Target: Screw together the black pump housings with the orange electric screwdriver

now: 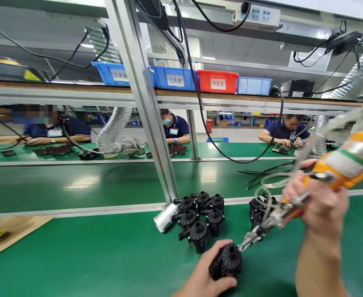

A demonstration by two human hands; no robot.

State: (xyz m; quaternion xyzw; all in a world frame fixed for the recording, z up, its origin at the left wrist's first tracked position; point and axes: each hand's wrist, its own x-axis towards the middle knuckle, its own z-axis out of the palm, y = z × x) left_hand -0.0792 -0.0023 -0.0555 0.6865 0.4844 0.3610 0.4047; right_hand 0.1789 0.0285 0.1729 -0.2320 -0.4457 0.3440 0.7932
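Observation:
My left hand (206,274) grips a black round pump housing (226,261) on the green bench mat (107,255) near the front edge. My right hand (319,202) is wrapped round an orange powered screwdriver (342,165) with a clear hose attached. Its metal tip (246,242) points down-left and sits just beside the top of the held housing. Several more black pump housings (200,216) stand in a cluster just behind, and a few others (258,210) lie partly hidden behind the tool.
A slanted aluminium frame post (147,103) rises from the bench behind the cluster. A clear roll (165,217) lies at its foot. A wooden board (11,233) sits at the left. Beyond the green conveyor (76,181), three people work under a shelf of blue and red bins (217,81).

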